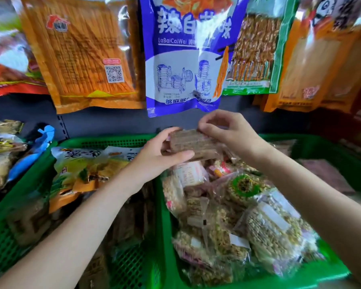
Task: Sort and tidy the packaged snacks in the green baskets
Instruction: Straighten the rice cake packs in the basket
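Two hands, left hand [165, 157] and right hand [223, 130], grip one brown clear-wrapped snack bar [193, 144] above the right green plastic basket [165, 226], probably mid-sort, next needing placement among matching packs.

A dark grey shelf back panel [104, 122] behind hanging bags [181, 55].

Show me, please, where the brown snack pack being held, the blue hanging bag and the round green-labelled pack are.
brown snack pack [193, 143]: head view, its exposed face.
blue hanging bag [175, 59]: head view, its front.
round green-labelled pack [245, 184]: head view, its label.
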Motion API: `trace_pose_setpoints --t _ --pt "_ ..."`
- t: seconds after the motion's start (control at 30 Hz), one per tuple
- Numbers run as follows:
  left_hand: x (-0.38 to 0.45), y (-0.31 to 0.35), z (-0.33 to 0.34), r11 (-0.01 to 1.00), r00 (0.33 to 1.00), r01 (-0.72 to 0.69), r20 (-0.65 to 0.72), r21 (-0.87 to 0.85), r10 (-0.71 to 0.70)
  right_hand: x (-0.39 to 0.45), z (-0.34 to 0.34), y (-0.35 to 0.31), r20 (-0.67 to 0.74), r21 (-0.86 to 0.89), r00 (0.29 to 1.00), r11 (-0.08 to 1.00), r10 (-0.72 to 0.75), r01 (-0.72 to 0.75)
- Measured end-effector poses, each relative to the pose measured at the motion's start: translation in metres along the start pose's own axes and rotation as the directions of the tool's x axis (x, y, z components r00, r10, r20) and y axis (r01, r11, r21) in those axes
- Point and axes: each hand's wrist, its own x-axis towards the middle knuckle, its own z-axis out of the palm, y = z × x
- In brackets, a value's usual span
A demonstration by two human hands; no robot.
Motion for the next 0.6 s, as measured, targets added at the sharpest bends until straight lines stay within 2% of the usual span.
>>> trace_pose_setpoints --t 0.03,0.07,0.1,0.13,0.17,0.2,0.23,0.27,0.37,0.43,0.5,0.53,0.6 --pt "0.000 0.003 0.000 1.000 1.000 -0.004 -0.025 -0.011 0.004 0.001 -0.001 0.006 0.030 0.093 0.999 0.995 0.033 -0.036" --pt "-0.002 0.008 -0.001 1.000 0.999 0.005 -0.051 -0.021 -0.006 0.006 -0.008 0.021 0.030 0.105 0.996 0.990 0.088 -0.091" --pt "-0.004 0.010 -0.006 0.999 0.998 0.032 -0.061 -0.027 -0.034 0.012 -0.016 0.036 0.011 -0.019 0.990 0.990 0.140 -0.139" --pt "-0.007 0.013 -0.013 0.997 0.996 0.076 -0.051 -0.023 -0.077 0.017 -0.027 0.056 -0.006 -0.330 0.980 0.925 0.200 -0.191" --pt "-0.012 0.015 -0.021 0.992 0.991 0.128 -0.026 0.009 -0.128 0.021 -0.035 0.075 -0.012 -0.604 0.954 0.759 0.298 -0.245" --pt "-0.016 0.016 -0.029 0.983 0.985 0.173 0.006 0.061 -0.174 0.021 -0.040 0.090 -0.008 -0.755 0.916 0.598 0.402 -0.269" --pt "-0.021 0.016 -0.036 0.971 0.977 0.207 0.035 0.119 -0.213 0.021 -0.042 0.100 0.011 -0.813 0.875 0.514 0.485 -0.274" --pt "-0.025 0.015 -0.042 0.957 0.968 0.238 0.047 0.163 -0.248 0.020 -0.041 0.108 0.032 -0.828 0.853 0.491 0.520 -0.269" --pt "-0.031 0.010 -0.051 0.937 0.950 0.301 0.027 0.176 -0.310 0.018 -0.038 0.116 0.004 -0.831 0.890 0.496 0.457 -0.251" --pt "-0.035 0.012 -0.056 0.927 0.943 0.315 0.043 0.203 -0.330 0.013 -0.037 0.110 0.020 -0.791 0.939 0.580 0.343 -0.194" --pt "-0.039 0.020 -0.067 0.907 0.912 0.344 0.144 0.244 -0.384 0.007 -0.033 0.086 0.052 -0.710 0.981 0.698 0.189 -0.097" --pt "-0.041 0.024 -0.074 0.888 0.877 0.364 0.218 0.281 -0.429 0.002 -0.029 0.066 0.079 -0.658 0.989 0.751 0.128 -0.045" --pt "-0.046 0.029 -0.089 0.802 0.761 0.394 0.329 0.449 -0.559 -0.012 -0.014 0.018 0.214 -0.515 0.974 0.856 0.080 0.043"
